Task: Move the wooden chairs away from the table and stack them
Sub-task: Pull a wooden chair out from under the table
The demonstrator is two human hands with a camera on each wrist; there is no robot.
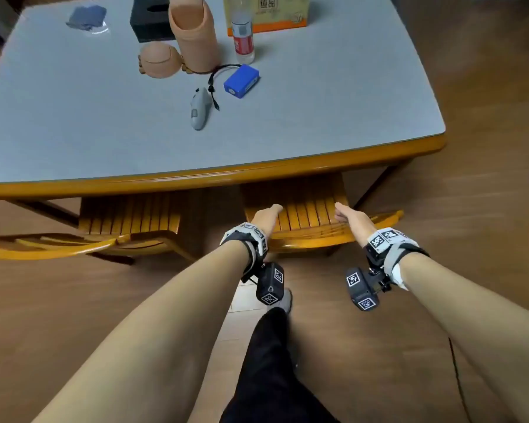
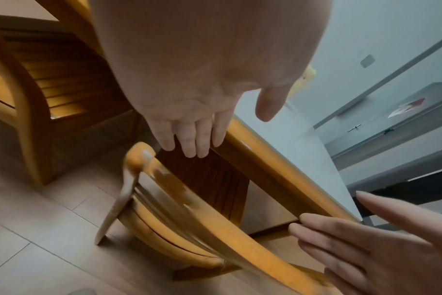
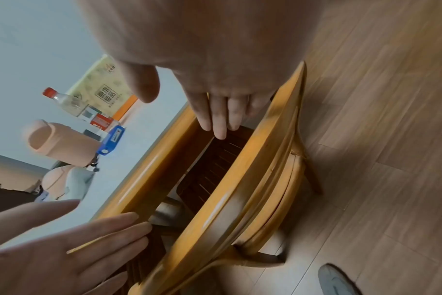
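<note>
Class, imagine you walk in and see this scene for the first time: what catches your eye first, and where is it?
Two bare forearms reach forward, the left hand and right hand open with straight fingers above the curved top rail of a wooden chair tucked under the near edge of the table. A second chair is tucked in to its left. On the grey tabletop, a blue box and a red-labelled bottle stand out.

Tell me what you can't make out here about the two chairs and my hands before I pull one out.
- Right-hand chair: the front of its seat is hidden under the table in the head view.
- Left-hand chair: its backrest is cut off by the frame's left edge.
- Left hand and right hand: whether they touch the backrest is unclear; both wrist views are motion-blurred.
</note>
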